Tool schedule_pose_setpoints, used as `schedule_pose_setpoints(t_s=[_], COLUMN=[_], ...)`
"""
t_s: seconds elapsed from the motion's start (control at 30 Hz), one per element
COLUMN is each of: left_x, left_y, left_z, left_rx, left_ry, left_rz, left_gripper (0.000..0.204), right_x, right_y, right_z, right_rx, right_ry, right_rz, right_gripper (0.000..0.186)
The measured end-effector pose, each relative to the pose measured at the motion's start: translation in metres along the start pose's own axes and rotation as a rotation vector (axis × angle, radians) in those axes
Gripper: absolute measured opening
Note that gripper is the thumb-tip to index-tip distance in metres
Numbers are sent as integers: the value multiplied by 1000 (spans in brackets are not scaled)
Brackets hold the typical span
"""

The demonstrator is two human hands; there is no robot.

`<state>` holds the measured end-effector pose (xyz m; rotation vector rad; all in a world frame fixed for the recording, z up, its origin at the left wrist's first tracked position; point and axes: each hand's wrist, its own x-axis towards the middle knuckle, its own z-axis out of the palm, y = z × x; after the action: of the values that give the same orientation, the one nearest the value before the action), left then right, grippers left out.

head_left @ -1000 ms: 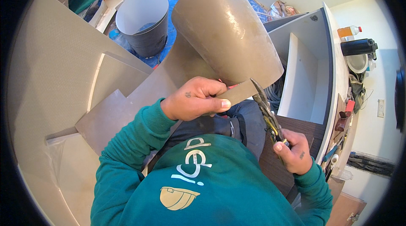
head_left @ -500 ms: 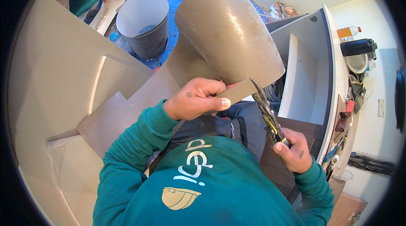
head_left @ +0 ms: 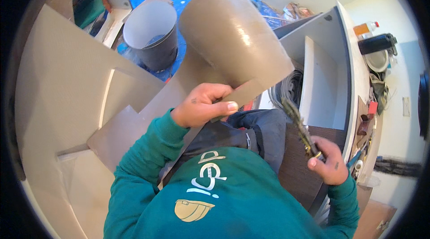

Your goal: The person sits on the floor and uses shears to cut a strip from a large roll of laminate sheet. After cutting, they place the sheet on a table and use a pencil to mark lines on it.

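My left hand [head_left: 204, 104] pinches a narrow brown-grey strip [head_left: 246, 92] between thumb and fingers. The strip lies along the lower edge of a large, flexible laminate sheet [head_left: 233, 37] that curls into a wide roll above my lap; I cannot tell whether the strip is still joined to it. In my right hand [head_left: 330, 160], fingers wrapped round the handles, is a pair of dark, stained snips [head_left: 296, 120] with yellow showing near the grip. Their blades point up and left, apart from the strip. The flat tail of the sheet runs down left past my forearm.
A grey bucket [head_left: 154, 46] stands on blue floor covering beyond the sheet. Large panels [head_left: 58, 100] lean at my left. An open cabinet carcass [head_left: 329, 73] lies at right, a coiled grey hose [head_left: 289, 84] beside it. Bottles, a black flask [head_left: 376, 44] and tools line the right edge.
My right hand has drawn the snips right and down, away from the strip's end, where their tip was before. My left hand keeps its pinch and has shifted slightly left.
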<state>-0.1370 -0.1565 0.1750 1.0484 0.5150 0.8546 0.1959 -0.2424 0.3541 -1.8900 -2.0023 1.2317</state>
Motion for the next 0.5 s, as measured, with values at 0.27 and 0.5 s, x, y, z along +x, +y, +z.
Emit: schedule_pose_setpoints(t_s=[0.27,0.5], left_x=[-3,0], left_y=[13,18], left_z=[10,24], left_rx=[153,166], left_ry=[70,76], left_rz=[71,115], left_gripper=[39,39], right_x=[-4,9], right_y=[28,98], right_z=[-92,-147], right_rx=[-499,-647], right_ry=[627,835], right_rz=[-57,268], right_gripper=[79,86])
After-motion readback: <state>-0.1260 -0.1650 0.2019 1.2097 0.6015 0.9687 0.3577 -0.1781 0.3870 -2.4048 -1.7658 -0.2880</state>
